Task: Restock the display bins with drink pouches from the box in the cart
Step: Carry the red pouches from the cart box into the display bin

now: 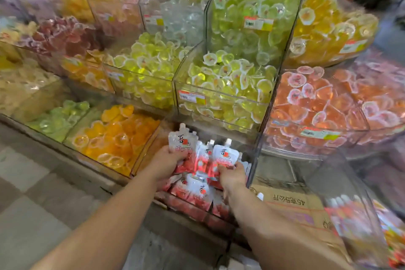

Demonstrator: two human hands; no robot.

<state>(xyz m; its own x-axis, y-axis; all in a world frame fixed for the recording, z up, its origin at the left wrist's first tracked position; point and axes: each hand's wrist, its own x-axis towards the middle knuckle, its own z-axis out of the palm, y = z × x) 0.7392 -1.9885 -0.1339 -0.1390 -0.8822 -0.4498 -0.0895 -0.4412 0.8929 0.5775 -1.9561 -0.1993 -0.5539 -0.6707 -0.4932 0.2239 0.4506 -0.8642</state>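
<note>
**Ana:** Both arms are reaching in from six o'clock, down to the low clear bin (192, 200) just below centre frame. The left hand (167, 163) has its fingers curled round a red-and-white drink pouch (183, 149), white spout cap pointing up toward twelve.

**Ben:** And the right hand (232, 176), at about three o'clock from the left one?

**Ana:** Fingers curled onto the lower edge of a second pouch (222, 155), which stands upright with its cap at the top. A third one sits between the two, touching both.

**Ben:** What's beneath them?

**Ana:** More pouches (196, 190) already lying flat in the bin, at six o'clock from the hands, pressed against the front wall.

**Ben:** Any sign of the box?

**Ana:** A cardboard box (291, 200) at four o'clock, printed lettering on its flap, seen through a clear panel. White caps and red packs show blurred at its far right; whether it sits in a cart, I cannot tell.

**Ben:** And the display around it?

**Ana:** Jelly cups everywhere. Yellow-green cups (225, 85) at twelve o'clock just above the pouches, orange cups (116, 136) at nine, pinkish-orange cups (317, 103) at two. Grey floor tiles (26, 182) at eight.
</note>
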